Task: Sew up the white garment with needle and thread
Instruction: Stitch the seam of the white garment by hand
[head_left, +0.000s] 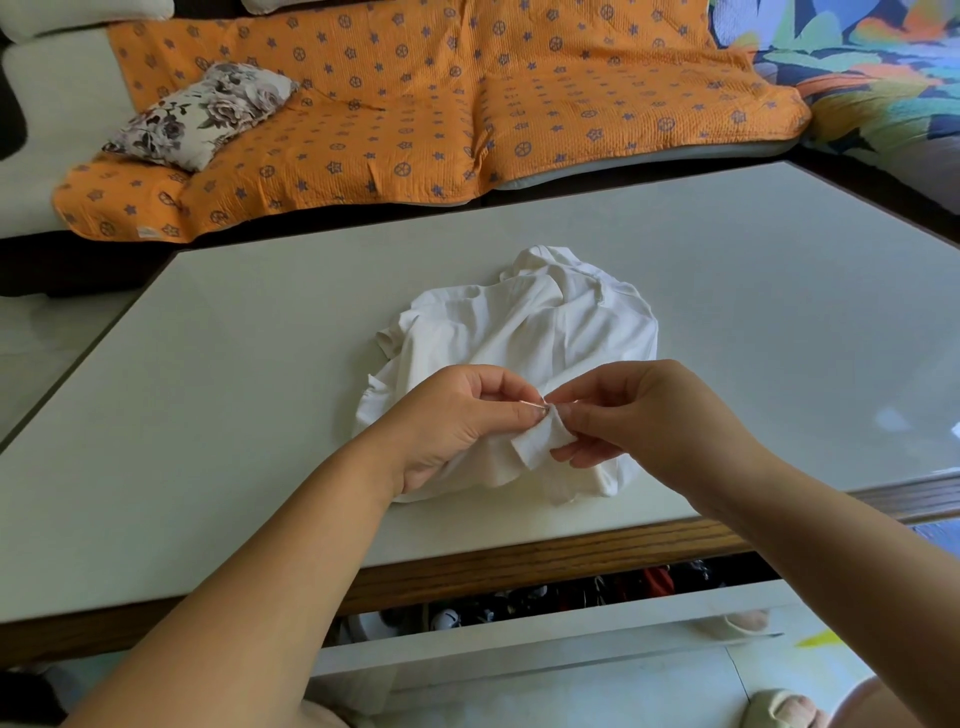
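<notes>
Head view: at centre frame the left hand (462, 421) pinches the needle (527, 406) at a raised fold of the white garment (524, 332), which lies bunched on the pale table (234, 374). The right hand (644, 415) pinches that fold. Best kept taut, with short stitches. Upper frame: orange blanket (415, 104), floral cushion (202, 114).

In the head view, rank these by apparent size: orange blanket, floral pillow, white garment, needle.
1. blanket
2. garment, though it lies nearer the camera than the pillow, so true size is unsure
3. pillow
4. needle, a thin sliver
</notes>
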